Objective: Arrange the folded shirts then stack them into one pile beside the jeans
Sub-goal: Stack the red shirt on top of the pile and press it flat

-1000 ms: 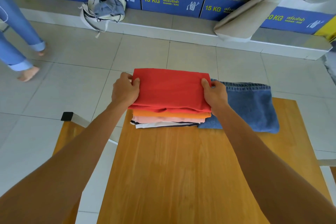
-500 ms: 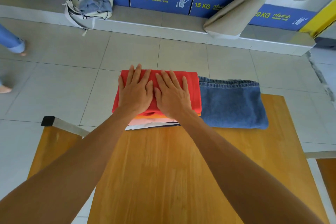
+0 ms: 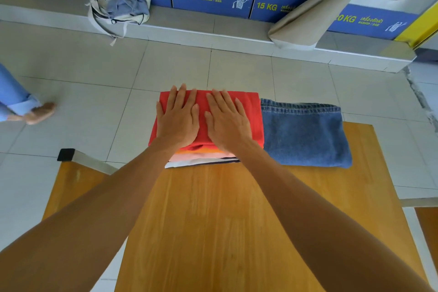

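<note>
A pile of folded shirts stands at the far edge of the wooden table (image 3: 237,220). A red shirt (image 3: 251,111) lies on top, with orange, pink and white ones (image 3: 201,161) showing below it. Folded blue jeans (image 3: 305,133) lie right beside the pile, touching its right side. My left hand (image 3: 177,118) and my right hand (image 3: 227,121) rest flat, palms down and fingers spread, side by side on the red shirt. Neither hand grips anything.
A second wooden surface (image 3: 68,187) with a metal leg (image 3: 87,161) stands to the left. On the ledge below the washing machines lie a cloth bag (image 3: 120,7) and a beige bag (image 3: 312,16). A person's foot (image 3: 39,114) is on the tiled floor at left.
One second ago my hands gripped the red shirt's left and right edges. They then moved onto its top, palms flat, and stay there now. The person at left has stepped.
</note>
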